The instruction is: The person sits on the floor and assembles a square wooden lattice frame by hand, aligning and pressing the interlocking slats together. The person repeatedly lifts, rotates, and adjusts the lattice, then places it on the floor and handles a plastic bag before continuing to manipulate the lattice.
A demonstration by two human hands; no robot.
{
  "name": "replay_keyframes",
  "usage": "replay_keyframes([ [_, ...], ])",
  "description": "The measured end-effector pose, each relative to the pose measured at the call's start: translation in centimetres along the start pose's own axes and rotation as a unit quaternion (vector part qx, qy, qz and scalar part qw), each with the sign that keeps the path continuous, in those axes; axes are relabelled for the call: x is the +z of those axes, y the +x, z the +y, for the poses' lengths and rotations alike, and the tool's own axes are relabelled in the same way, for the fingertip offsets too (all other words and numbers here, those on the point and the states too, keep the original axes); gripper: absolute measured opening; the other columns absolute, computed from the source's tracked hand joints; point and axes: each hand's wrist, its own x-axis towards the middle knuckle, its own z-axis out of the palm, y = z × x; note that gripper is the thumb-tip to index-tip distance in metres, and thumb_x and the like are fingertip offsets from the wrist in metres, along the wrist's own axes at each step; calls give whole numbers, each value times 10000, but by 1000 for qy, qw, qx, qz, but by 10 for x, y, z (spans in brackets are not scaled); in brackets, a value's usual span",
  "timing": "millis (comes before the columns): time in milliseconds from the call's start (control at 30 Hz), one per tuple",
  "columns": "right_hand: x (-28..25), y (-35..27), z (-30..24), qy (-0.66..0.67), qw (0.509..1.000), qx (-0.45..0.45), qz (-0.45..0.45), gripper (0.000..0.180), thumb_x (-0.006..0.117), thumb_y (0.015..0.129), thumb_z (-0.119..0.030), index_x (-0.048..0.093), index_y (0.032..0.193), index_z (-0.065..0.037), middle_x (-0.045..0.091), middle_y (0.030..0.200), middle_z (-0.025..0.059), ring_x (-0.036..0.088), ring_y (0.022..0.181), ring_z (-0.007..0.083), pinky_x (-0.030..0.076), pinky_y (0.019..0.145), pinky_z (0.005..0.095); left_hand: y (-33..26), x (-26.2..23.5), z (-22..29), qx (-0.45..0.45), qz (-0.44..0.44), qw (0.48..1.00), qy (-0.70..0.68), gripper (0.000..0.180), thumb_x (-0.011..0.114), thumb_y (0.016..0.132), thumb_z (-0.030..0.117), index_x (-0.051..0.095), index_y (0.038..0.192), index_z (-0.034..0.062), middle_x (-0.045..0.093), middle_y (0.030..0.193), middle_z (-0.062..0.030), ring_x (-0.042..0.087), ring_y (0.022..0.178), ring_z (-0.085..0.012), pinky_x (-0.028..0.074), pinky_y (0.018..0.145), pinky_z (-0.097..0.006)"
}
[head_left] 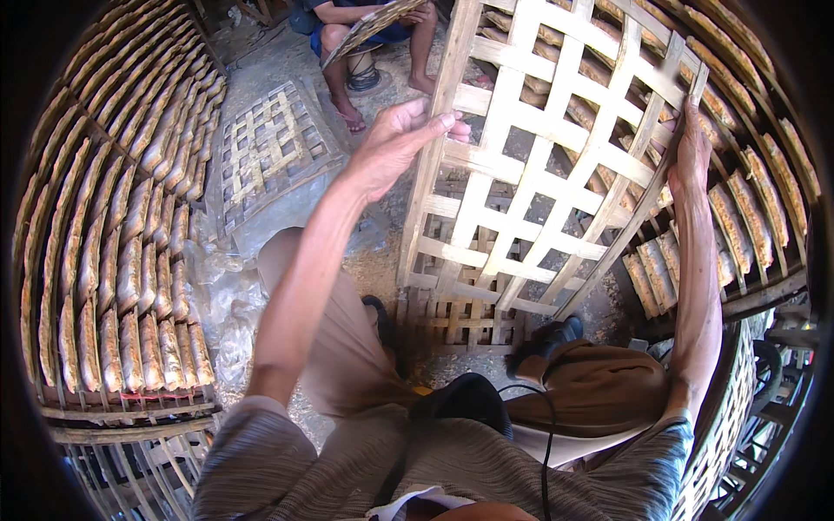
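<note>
A pale lattice panel of woven flat bamboo strips in a wooden frame is held up, tilted, in front of me. My left hand grips its left frame bar, the thumb laid over the edge. At the upper right side of the frame, my right hand is closed around the other bar, its fingers partly hidden. Below and behind it, near my feet, a second lattice panel shows in part.
Slatted racks of whitish-brown slabs fill the left; more slabs stand at right. Another lattice panel lies on the floor beside crumpled clear plastic. A seated person holds a flat panel on the far side.
</note>
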Motion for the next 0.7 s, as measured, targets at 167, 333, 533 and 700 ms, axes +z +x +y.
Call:
replay_keyframes([
  [167, -3, -1, -28, -46, 999, -1, 18, 529, 678, 973, -550, 686, 1005, -22, 629, 803, 28, 603, 651, 114, 516, 569, 289, -23, 4, -13, -40, 35, 999, 7, 367, 673, 1021, 256, 627, 1257, -22, 715, 1098, -107, 713, 892, -155, 617, 737, -302],
  [333, -2, -34, -57, -71, 995, -65, 19, 580, 699, 944, -570, 688, 975, 9, 636, 806, 55, 631, 660, 136, 613, 608, 338, -12, 16, -36, -11, 89, 996, -27, 298, 665, 1020, 259, 648, 1186, 12, 698, 1006, -59, 654, 751, -102, 527, 592, -253],
  [533, 9, -35, -59, -113, 993, -37, 16, 654, 699, 938, -586, 676, 1024, 62, 668, 861, 104, 645, 730, 164, 604, 679, 343, -8, 18, -37, 47, 194, 980, 17, 282, 706, 986, 324, 682, 1078, 59, 653, 768, -9, 553, 527, -69, 404, 419, -219],
  [700, 29, -80, -46, -351, 868, -341, 87, 570, 675, 994, -451, 624, 1256, 53, 694, 994, 122, 678, 917, 179, 581, 744, 341, -25, 5, -16, 12, 217, 976, -14, 381, 734, 962, 423, 706, 1064, 57, 633, 723, 6, 533, 492, -49, 387, 374, -195],
])
